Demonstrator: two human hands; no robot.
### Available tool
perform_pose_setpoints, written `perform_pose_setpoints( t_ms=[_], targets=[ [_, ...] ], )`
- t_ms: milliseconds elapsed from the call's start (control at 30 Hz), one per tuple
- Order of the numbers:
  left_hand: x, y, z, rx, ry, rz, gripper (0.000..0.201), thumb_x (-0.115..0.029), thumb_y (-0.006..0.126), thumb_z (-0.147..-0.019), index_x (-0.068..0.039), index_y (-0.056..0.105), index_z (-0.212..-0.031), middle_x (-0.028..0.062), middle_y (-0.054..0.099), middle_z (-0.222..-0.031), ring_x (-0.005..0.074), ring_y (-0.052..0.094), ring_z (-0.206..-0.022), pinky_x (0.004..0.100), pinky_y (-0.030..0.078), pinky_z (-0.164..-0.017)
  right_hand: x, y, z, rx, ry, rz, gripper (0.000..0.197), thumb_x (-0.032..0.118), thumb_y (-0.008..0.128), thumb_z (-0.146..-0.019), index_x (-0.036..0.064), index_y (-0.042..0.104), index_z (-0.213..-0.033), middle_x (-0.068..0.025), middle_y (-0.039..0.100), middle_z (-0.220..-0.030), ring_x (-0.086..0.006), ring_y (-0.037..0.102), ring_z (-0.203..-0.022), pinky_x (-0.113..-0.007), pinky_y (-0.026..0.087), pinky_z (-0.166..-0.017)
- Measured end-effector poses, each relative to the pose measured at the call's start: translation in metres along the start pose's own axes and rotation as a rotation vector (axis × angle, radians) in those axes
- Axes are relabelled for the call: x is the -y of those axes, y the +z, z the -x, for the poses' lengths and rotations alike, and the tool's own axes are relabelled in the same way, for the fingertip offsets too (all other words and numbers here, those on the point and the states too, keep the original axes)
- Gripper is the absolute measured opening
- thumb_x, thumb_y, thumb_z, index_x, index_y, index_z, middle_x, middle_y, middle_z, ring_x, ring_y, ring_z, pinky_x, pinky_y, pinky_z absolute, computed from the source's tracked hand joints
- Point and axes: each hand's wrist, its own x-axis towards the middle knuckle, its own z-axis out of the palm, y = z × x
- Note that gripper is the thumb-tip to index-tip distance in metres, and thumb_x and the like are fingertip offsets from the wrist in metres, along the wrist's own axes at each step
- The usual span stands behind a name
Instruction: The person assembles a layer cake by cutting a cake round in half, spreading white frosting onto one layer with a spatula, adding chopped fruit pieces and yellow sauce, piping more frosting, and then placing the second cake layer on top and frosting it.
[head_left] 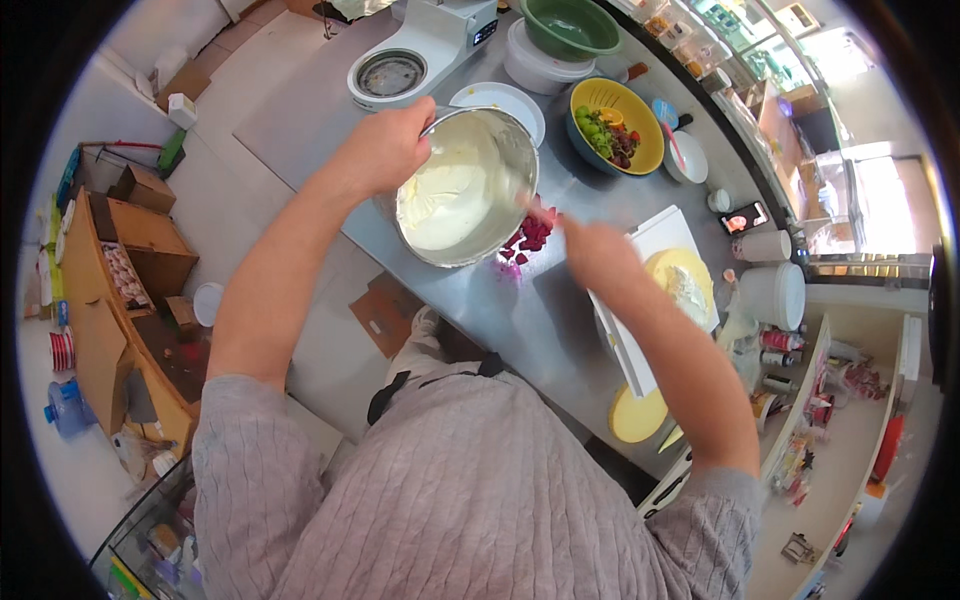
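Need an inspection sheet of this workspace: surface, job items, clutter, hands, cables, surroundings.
Surface: grey metal table, with dark-red pieces lying directly on it.
Job's things: metal bowl holding white cream; yellow cake layer topped with a cream dollop, on a white board.
Clutter: yellow bowl of fruit, green bowl on a white tub, white plate, phone.
Hands: left hand grips the metal bowl's rim; right hand, blurred, holds a tool, type unclear.
Cables: nothing clearly seen.
Surroundings: wooden unit and cardboard box at left; stocked shelves at right.
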Motion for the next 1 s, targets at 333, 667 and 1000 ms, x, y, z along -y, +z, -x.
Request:
perform_pose_setpoints(
  t_ms=[333,667,1000],
  targets=[
    [0.046,-0.011,0.051,-0.186,-0.578,0.588,0.024,-0.017,0.056,-0.091,0.005,0.049,-0.099,0.0185,0.064,-0.083,0.0215,0.063,-0.057,0.0347,0.051,-0.048,0.032,-0.067,0.044,0.364,0.037,-1.198,0.038,0.028,0.049,-0.101,0.0098,0.057,-0.134,0.0037,0.046,-0.066,-0.0054,0.041,-0.055,-0.021,0.035,-0.049],
    [0.133,0.007,0.05,-0.309,-0.516,0.755,0.045,-0.045,0.056,-0.095,-0.004,0.056,-0.116,0.0108,0.063,-0.104,0.0131,0.055,-0.052,0.0266,0.048,-0.047,0.012,-0.078,0.042,0.071,-0.008,-1.023,0.035,0.021,0.052,-0.099,0.0096,0.057,-0.131,-0.0023,0.053,-0.071,-0.0118,0.051,-0.066,-0.028,0.045,-0.062],
    [0.094,-0.03,-0.044,0.274,-0.191,0.289,0.007,-0.007,0.055,-0.081,-0.003,0.049,-0.083,0.0088,0.055,-0.065,0.0179,0.055,-0.047,0.0339,0.043,-0.04,0.015,-0.11,0.019,-0.28,-0.163,-0.107,0.038,0.012,0.055,-0.091,0.0139,0.052,-0.129,-0.0137,0.062,-0.087,-0.0339,0.065,-0.079,-0.045,0.053,-0.069]
  ],
)
